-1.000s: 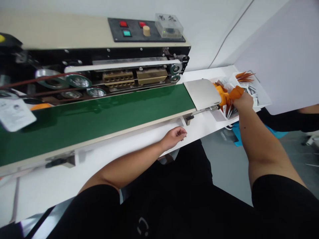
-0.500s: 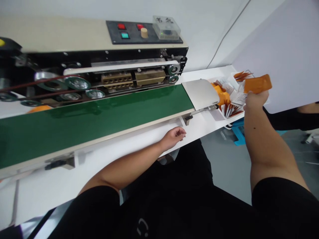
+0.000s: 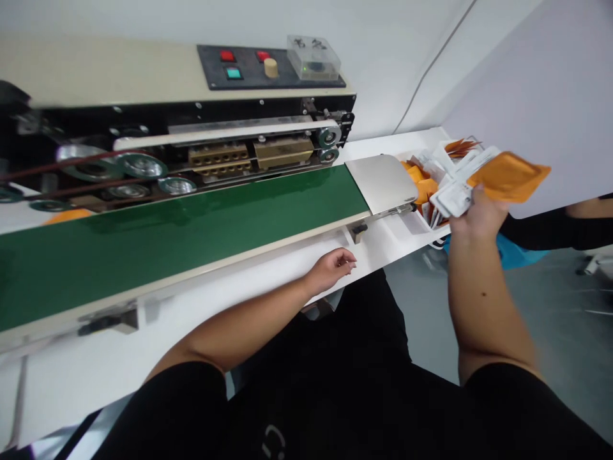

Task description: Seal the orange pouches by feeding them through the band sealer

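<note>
My right hand (image 3: 481, 214) grips an orange packet (image 3: 510, 176), which sticks out to the right past the fingers. White packets (image 3: 453, 198) lie against the hand's left side; whether they are in its grip too is unclear. Around it, a white bin (image 3: 421, 220) holds several orange and white packets. My left hand (image 3: 330, 271) rests by the front edge of the white table (image 3: 383, 249), fingers loosely curled in with nothing visible in them. Beyond it runs the green conveyor belt (image 3: 268, 211), with a metal plate (image 3: 383, 182) at its right end.
Behind the belt stands a band sealing machine (image 3: 119, 70) with exposed rollers, a red cord and a control panel (image 3: 249, 70). An orange piece (image 3: 69, 216) shows behind the belt at left. A blue stool (image 3: 517, 250) and another person's arm (image 3: 589, 209) are at right.
My right hand has moved slightly down and towards me. The orange packet has turned and appears larger, and white packets now show beside the hand. My left hand stays in place.
</note>
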The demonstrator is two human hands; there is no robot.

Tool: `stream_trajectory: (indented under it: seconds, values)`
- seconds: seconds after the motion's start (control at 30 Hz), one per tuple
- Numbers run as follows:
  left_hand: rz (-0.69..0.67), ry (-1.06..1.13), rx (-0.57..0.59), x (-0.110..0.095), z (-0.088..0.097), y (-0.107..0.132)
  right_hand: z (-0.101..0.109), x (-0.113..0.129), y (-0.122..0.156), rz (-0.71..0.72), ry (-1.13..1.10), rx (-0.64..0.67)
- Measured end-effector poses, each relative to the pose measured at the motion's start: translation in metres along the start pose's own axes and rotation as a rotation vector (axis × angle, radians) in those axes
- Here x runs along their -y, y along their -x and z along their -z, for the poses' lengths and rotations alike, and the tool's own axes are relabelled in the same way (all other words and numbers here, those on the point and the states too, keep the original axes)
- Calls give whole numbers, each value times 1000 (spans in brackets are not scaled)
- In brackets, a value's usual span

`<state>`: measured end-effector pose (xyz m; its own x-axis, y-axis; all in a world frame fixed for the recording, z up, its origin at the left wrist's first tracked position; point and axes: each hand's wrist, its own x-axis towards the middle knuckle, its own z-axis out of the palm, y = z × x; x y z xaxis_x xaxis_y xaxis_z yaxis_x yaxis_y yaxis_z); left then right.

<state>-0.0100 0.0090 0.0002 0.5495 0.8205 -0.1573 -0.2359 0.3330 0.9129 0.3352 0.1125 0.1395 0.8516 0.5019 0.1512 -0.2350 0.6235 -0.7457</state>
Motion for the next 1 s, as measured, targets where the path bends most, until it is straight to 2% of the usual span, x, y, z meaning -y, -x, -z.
stream_trajectory:
  seconds: [0.07, 0.13, 0.17, 0.23, 0.33, 0.4, 0.5, 0.73, 0.87, 1.0]
  values:
    - [19, 37, 33, -4, -3, 6, 9, 3, 62, 32, 181, 142]
    - [60, 129, 84, -9, -9, 13, 19, 3, 124, 2, 250, 244]
    - [81, 187, 104, -11, -12, 16, 24, 2, 153, -35, 265, 266]
    - [108, 299, 127, -13, -19, 23, 32, -2, 201, -131, 286, 230]
    - [130, 429, 106, -13, -27, 30, 45, -10, 246, -302, 355, 236]
    - [150, 465, 64, -11, -30, 31, 54, -15, 260, -383, 397, 283]
    - [153, 459, 2, -7, -33, 30, 66, -19, 267, -445, 432, 350]
    - [-14, 443, -190, 3, -34, 20, 78, -26, 262, -573, 407, 413]
    - [-44, 304, -219, 5, -28, 16, 81, -28, 261, -608, 414, 417]
    - [-78, 120, -192, 3, -19, 12, 79, -27, 261, -530, 403, 382]
